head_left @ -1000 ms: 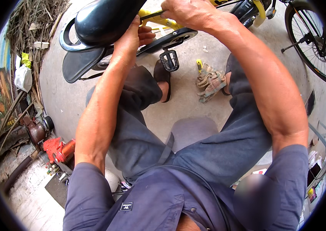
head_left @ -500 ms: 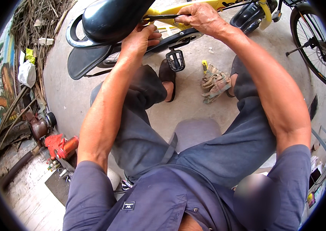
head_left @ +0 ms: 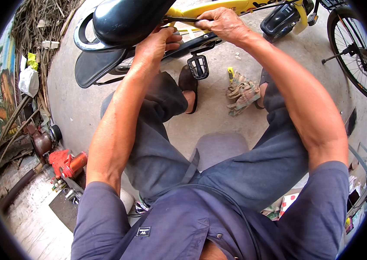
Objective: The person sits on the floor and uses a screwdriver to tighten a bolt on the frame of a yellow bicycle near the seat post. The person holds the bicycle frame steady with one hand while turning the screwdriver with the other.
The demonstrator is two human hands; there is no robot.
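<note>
A small bike with a yellow frame stands at the top of the view, its black saddle toward the left. My right hand is closed round one end of a dark wrench. The wrench's other end reaches in beside the saddle, where its head is hidden. My left hand is just below the saddle's edge, thumb and fingers curled in by the wrench's far end. What those fingertips grip is out of sight. Below both hands hangs a black pedal.
Work gloves and a yellow-handled tool lie on the concrete between my feet. Another bike's wheel stands at right. A red-orange tool sits at left, below a brushwood pile.
My right hand has come slightly down and left, with the wrench still in it. The left hand stays near the saddle, almost unmoved.
</note>
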